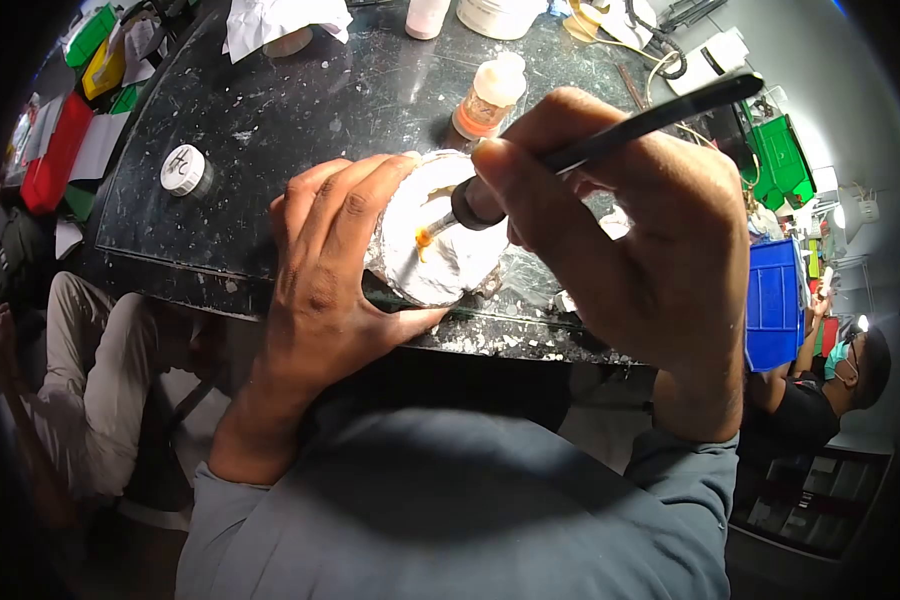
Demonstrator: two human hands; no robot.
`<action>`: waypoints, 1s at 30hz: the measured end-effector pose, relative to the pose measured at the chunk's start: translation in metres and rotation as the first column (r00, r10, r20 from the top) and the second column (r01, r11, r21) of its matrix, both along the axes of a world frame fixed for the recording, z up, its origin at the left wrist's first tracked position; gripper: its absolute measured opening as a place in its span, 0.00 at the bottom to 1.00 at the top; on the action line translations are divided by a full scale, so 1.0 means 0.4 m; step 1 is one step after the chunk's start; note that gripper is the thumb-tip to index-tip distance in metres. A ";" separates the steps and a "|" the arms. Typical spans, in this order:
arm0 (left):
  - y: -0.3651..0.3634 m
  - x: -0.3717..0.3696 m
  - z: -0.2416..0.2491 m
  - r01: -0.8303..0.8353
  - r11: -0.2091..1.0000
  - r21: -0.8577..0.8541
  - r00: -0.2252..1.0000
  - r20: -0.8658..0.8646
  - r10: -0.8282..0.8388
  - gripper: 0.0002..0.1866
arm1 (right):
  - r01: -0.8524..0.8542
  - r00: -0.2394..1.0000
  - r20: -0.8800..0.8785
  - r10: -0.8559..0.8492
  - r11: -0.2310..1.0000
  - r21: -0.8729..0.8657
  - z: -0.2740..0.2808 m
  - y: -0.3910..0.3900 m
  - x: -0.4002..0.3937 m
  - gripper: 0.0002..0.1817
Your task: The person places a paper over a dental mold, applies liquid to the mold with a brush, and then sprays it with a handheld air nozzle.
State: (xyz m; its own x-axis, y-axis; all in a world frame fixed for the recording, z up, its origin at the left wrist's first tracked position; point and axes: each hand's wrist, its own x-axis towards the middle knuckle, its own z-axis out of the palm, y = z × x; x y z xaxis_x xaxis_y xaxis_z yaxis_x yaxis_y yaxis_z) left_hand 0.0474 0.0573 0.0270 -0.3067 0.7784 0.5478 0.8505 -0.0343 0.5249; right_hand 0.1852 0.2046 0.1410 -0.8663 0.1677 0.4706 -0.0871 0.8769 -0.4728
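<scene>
My left hand [325,260] is wrapped round the left side of a round white piece that looks like plaster [460,275], resting near the table's front edge. In my right hand [630,230] is a brush with a long dark handle [660,120], held like a pen and slanting down to the left. Its tip touches an orange wet spot [423,238] on the white surface. Just behind the piece stands a small translucent bottle [490,95] with orange liquid in it. My right fingers hide part of the piece's right side.
White crumbs [490,338] litter the black table [260,130] along its front edge. A white cap [183,170] with writing lies at left. Crumpled paper [285,22] and a white tub [500,15] stand behind. A blue bin [775,300] and another person [820,390] are at right; someone sits at left.
</scene>
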 end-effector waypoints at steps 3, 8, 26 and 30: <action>-0.002 0.003 0.002 -0.008 1.000 -0.024 0.999 0.031 0.008 0.56 | 0.002 1.000 0.006 -0.003 0.992 0.125 -0.001 -0.005 -0.002 0.03; -0.004 -0.002 0.002 0.015 1.000 -0.006 0.999 0.029 -0.015 0.55 | -0.101 0.995 0.034 0.097 0.986 0.134 0.009 -0.016 0.003 0.04; -0.007 -0.002 -0.005 -0.001 0.999 -0.039 1.000 0.015 0.001 0.53 | -0.253 0.966 -0.009 0.259 0.949 0.191 0.000 -0.003 -0.025 0.08; -0.011 -0.003 -0.002 0.009 0.999 -0.052 0.999 0.034 -0.007 0.53 | -0.218 0.976 0.038 0.215 0.960 0.174 0.010 -0.007 -0.023 0.09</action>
